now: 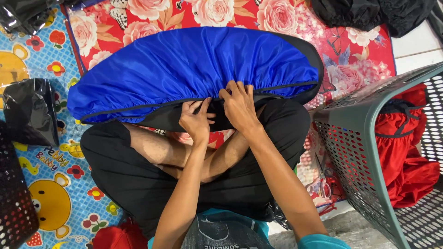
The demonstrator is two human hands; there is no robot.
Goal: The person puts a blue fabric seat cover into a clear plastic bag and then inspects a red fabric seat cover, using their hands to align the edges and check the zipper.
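Observation:
A large blue fabric cover (pixel 194 69) with a gathered black elastic hem lies across my crossed legs and a floral red mat (pixel 355 50). My left hand (pixel 197 121) pinches the black hem and lining at the cover's near edge. Right beside it, my right hand (pixel 238 105) presses down on the same gathered hem, fingers curled over the fabric. Both hands touch the cover near its middle. The cover's underside is hidden.
A grey perforated plastic basket (pixel 355 152) lies tipped at the right, holding red fabric (pixel 406 152). A black plastic bag (pixel 30 110) sits at the left on a cartoon-print mat (pixel 50 184). More black fabric (pixel 369 11) lies at the top right. Scissors (pixel 323 184) rest by the basket.

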